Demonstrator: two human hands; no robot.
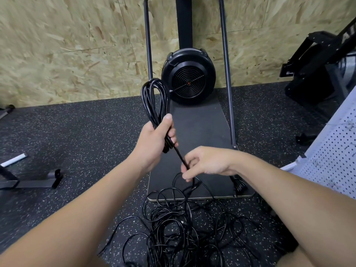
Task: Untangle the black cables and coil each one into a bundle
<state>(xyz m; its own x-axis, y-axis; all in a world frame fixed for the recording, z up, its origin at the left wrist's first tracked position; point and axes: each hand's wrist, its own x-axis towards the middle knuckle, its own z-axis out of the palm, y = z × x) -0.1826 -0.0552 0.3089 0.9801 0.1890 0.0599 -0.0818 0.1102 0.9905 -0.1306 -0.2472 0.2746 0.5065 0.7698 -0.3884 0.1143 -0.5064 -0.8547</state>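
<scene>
Head view: glossy black looped cable (155, 101).

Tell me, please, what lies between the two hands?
A taut stretch of black cable runs from the left hand to the right hand, in the head view.

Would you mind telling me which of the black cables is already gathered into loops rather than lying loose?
The looped cable held up in the left hand; the tangled cables sprawl loose on the floor.

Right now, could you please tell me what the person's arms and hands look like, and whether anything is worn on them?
Both forearms are bare, no sleeves in view. The left hand and the right hand wear no gloves, rings, watch or wristband that show.
</scene>
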